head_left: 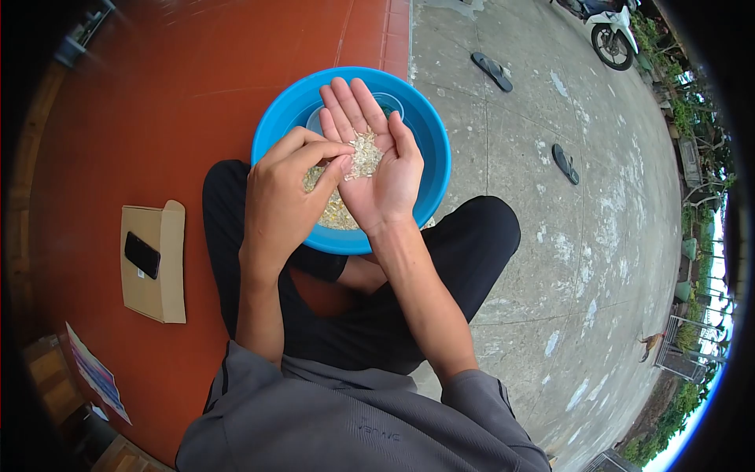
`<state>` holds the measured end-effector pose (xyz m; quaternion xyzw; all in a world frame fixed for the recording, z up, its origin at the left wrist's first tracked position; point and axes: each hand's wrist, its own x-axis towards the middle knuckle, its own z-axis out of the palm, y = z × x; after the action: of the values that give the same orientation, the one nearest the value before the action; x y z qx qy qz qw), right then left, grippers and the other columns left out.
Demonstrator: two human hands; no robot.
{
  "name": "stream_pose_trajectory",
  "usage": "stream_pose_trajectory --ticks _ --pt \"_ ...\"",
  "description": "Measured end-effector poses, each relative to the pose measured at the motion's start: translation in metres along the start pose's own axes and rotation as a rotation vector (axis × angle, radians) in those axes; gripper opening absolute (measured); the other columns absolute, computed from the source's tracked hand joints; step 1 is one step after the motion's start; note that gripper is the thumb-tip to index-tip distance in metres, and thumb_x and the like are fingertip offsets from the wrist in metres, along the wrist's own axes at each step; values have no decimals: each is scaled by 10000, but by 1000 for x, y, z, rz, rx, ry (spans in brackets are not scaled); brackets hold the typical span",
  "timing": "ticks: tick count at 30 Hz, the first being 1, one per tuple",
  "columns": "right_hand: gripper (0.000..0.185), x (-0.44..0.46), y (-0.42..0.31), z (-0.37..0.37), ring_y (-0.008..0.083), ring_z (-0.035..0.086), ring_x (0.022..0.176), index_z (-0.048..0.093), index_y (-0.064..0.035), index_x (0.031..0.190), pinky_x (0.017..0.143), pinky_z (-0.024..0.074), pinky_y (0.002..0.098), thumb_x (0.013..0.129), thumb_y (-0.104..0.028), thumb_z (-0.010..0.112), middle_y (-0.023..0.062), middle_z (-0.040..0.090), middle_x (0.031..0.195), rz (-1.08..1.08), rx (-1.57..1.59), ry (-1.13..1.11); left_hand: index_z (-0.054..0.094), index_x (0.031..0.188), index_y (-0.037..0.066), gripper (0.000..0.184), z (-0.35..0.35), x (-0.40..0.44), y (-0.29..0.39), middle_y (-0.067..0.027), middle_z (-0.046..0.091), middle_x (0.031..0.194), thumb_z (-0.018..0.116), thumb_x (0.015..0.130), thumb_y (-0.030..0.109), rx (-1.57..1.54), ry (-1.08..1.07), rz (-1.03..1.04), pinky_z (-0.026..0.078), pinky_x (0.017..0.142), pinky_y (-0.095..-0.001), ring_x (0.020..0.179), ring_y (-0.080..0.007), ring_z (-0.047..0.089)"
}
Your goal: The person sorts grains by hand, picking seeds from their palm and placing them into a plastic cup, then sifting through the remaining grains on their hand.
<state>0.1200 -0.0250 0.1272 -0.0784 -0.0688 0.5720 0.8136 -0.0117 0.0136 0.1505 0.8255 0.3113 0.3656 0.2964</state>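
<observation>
My right hand (pixel 381 169) is palm up over a blue basin (pixel 435 134), its fingers stretched out. A small heap of pale, flaky grain (pixel 364 156) rests in that palm. Over the same palm comes my left hand (pixel 289 182), thumb and forefinger closed in a pinch at the heap's edge. Whatever lies between those fingertips is too small to make out. Below the hands, more pale and yellow grain (pixel 336 214) covers part of the basin's bottom. A clear round container (pixel 388 101) sits inside the basin at the far side, partly hidden by my right fingers.
On the red floor (pixel 197 102) at left, a black phone (pixel 142 255) lies on a cardboard box (pixel 174 271). A printed sheet (pixel 98 370) is nearer. Sandals (pixel 492 71) and a motorbike (pixel 612 39) stand on the concrete (pixel 535 236) at right, where a chicken (pixel 651 344) also shows.
</observation>
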Motion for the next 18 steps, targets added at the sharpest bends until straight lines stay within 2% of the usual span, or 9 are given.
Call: stream_pose_trajectory --ticks 9,15,18 --pt "667 1 0 -3 392 354 1664 343 75 1702 1385 315 487 1208 -370 298 279 380 1767 -21 -29 -12 789 1086 8 107 0 3 3 -106 753 1014 801 997 65 -120 -29 -78 577 753 -360 883 -257 759" --pt "651 2 -3 -5 389 388 1647 367 73 1690 1376 336 492 1206 -358 313 274 404 1755 -11 60 8 724 1117 -4 75 7 2 -3 -103 759 1055 727 1054 36 -241 54 -40 588 776 -347 921 -229 757" --pt "646 3 -3 -8 391 404 1638 376 72 1685 1371 346 496 1204 -355 321 273 417 1747 0 94 18 737 1156 9 87 13 1 -8 -88 796 1066 708 1076 28 -240 147 26 579 820 -336 980 -185 763"
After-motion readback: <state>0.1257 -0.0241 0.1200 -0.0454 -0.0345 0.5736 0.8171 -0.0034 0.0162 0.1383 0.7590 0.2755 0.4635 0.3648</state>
